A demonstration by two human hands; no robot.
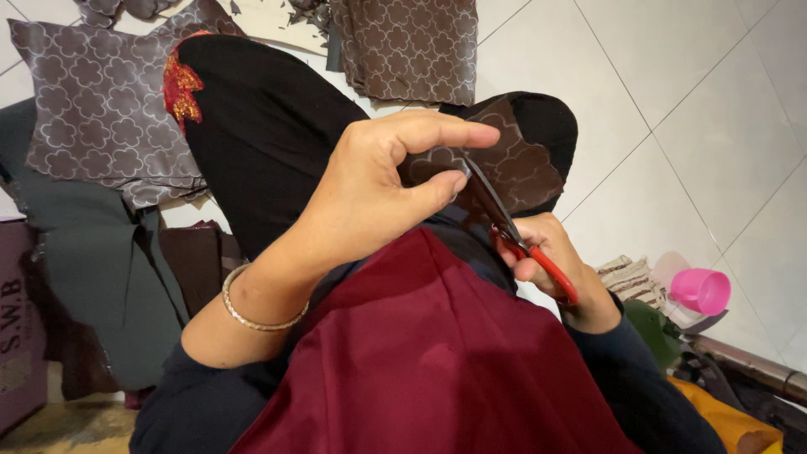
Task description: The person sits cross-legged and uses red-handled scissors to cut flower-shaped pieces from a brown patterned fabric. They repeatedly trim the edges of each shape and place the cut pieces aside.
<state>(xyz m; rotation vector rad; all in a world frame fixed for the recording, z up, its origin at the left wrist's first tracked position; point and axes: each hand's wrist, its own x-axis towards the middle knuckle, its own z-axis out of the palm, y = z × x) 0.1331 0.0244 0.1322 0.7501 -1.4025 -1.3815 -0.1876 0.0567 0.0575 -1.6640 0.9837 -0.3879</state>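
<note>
1. Fabric first: a small dark brown cloth piece with a pale quatrefoil outline pattern [517, 164] sits right of the frame's centre, above the person's black-clad knee [269, 126]; its left edge is pinched between thumb and forefinger of the left hand [378, 181], fingers pressed together on it.
2. Right hand [551, 261], lower right of centre, is wrapped around the red handles of a pair of scissors with dark blades [504, 223]; the blades angle up-left into the cloth piece, just beside the left thumb.
3. A thin gold bangle [252, 315] rings the left wrist; dark red cloth [420, 361] fills the lower middle.
4. Upper left and top centre: larger patterned brown fabric panels [92, 109] on the white tiled floor [689, 109]; a pink plastic cup [702, 290] lies at the right edge.
</note>
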